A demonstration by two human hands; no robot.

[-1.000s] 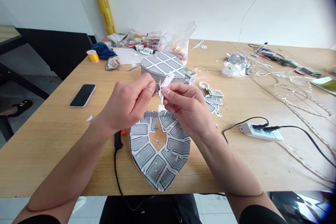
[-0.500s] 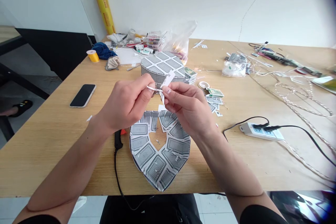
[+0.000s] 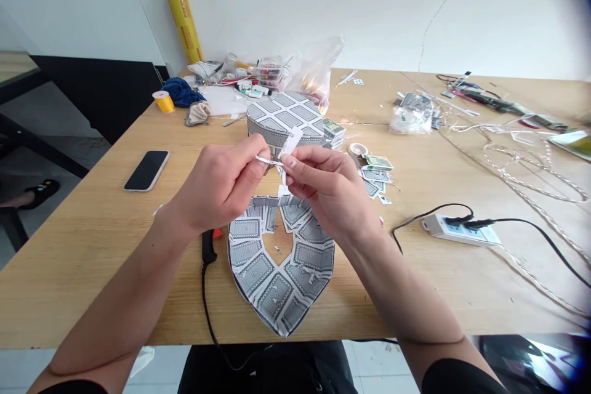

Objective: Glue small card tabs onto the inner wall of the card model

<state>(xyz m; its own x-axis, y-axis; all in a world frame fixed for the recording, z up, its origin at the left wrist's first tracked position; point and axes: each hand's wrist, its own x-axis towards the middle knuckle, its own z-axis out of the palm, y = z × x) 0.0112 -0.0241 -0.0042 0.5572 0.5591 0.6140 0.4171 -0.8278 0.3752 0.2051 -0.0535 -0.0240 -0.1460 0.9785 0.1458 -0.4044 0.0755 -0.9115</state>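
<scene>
A: What do the two hands hold?

B: Right hand (image 3: 325, 181): thumb and fingers clamped on a white slip (image 3: 292, 140), which tilts up and to the right. Left hand (image 3: 226, 181): fingers curled together on the left end of a narrow white strip (image 3: 269, 160).

A: Where does the strip lie?

B: In the air, spanning the gap from the left thumb to the right fingertips, nearly level. Whether strip and slip form one piece cannot be told.

A: And below the hands?

B: A ring (image 3: 258, 271) of grey-backed cards, resting on the counter (image 3: 392, 295) and narrowing to a point toward the person. Wood shows through its central opening. Just beside it, at left, a black handle (image 3: 209, 248), its cable (image 3: 205, 301) running over the near edge.

A: What stands beyond the hands?

B: A box (image 3: 285, 109) with a card pattern, its lower front partly hidden by the hands. To its right, packs (image 3: 333, 130); then a roll of tape (image 3: 358, 149) near loose cards (image 3: 373, 178).

A: And farther out?

B: Left: a phone (image 3: 146, 170), flat, and a yellow spool (image 3: 163, 101) near blue cloth (image 3: 184, 91). Right: an outlet bar (image 3: 447, 229) bearing two black plugs (image 3: 479, 224). Rear: a clear bag (image 3: 316, 71) and a yellow roll (image 3: 184, 24) leaning by the wall (image 3: 392, 6).
</scene>
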